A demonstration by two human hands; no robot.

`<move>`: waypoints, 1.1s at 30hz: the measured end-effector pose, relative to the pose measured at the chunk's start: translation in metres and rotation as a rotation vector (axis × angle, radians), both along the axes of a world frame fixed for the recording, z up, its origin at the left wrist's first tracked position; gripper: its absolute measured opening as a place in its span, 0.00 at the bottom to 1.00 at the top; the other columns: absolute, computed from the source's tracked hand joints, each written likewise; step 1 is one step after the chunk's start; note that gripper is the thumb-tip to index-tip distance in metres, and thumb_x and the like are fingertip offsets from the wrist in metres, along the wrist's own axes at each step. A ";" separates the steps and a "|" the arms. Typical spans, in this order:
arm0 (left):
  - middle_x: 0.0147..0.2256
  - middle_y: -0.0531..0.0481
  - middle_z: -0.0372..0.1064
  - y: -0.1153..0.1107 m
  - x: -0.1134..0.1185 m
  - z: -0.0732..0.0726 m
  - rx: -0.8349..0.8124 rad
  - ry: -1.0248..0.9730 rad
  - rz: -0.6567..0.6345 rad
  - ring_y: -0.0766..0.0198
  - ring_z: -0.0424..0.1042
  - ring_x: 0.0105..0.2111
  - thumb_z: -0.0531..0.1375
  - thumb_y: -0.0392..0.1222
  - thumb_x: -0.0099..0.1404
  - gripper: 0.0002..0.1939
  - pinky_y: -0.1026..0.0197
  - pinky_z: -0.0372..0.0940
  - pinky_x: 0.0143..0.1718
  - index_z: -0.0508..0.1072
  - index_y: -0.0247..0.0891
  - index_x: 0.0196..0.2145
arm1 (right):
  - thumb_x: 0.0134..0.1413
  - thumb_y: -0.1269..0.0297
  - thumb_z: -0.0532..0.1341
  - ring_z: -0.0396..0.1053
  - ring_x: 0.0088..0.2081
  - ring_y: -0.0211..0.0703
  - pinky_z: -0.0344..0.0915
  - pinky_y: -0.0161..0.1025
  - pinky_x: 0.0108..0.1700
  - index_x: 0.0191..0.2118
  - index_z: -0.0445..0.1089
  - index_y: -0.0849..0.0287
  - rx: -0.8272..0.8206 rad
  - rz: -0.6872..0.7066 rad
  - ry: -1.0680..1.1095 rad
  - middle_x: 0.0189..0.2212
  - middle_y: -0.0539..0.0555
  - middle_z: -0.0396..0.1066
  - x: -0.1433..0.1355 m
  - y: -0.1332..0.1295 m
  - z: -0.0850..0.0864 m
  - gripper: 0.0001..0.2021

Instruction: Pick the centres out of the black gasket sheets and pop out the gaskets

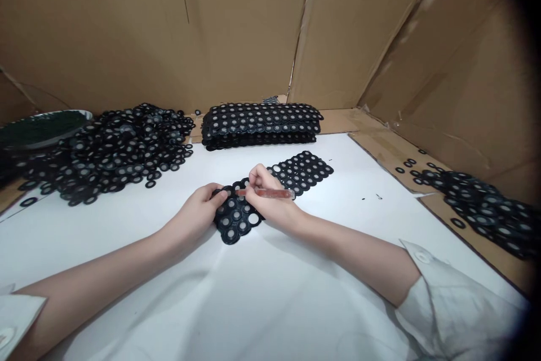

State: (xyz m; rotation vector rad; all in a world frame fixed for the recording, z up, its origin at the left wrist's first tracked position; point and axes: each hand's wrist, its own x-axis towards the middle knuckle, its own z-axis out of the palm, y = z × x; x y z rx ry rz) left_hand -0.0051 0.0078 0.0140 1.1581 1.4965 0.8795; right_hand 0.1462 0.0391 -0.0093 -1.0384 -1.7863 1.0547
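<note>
A black sheet of joined rings (236, 215) lies slanted across the white tabletop, its far end (306, 172) reaching to the back right. Most rings have pale grey centres; a few show bright white. My left hand (203, 209) grips the sheet's near left edge, thumb on top and fingers partly hidden beneath. In my right hand (270, 197) is a slim tool with a reddish, see-through handle (274, 194). Its tip points left, over the rings beside my left thumb. Whether the tip touches a ring I cannot tell.
A stack of similar black sheets (262, 124) stands at the back. Loose black rings (127, 152) are heaped at the left, near a shallow bowl (46, 127). Another pile (486, 209) lies on cardboard at the right. Cardboard walls (245, 29) enclose the back and right.
</note>
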 end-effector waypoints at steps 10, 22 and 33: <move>0.28 0.53 0.63 0.000 -0.002 -0.005 0.097 0.183 -0.129 0.62 0.64 0.30 0.57 0.41 0.52 0.12 0.61 0.57 0.32 0.64 0.36 0.35 | 0.48 0.68 0.51 0.58 0.27 0.34 0.56 0.34 0.30 0.29 0.54 0.56 0.030 0.059 -0.013 0.26 0.45 0.59 0.004 0.006 -0.003 0.03; 0.27 0.55 0.64 0.003 -0.005 -0.003 0.167 0.344 -0.122 0.63 0.65 0.29 0.53 0.37 0.52 0.09 0.63 0.58 0.29 0.62 0.38 0.34 | 0.49 0.63 0.54 0.62 0.38 0.39 0.57 0.40 0.43 0.21 0.60 0.58 0.095 -0.058 -0.074 0.32 0.51 0.62 0.013 0.011 -0.005 0.10; 0.36 0.46 0.65 0.012 -0.018 -0.014 0.477 0.831 -0.235 0.55 0.61 0.40 0.48 0.38 0.57 0.13 0.53 0.57 0.42 0.64 0.36 0.40 | 0.50 0.68 0.51 0.63 0.38 0.38 0.58 0.39 0.44 0.18 0.58 0.59 0.083 -0.087 -0.109 0.33 0.50 0.62 0.012 0.012 -0.002 0.12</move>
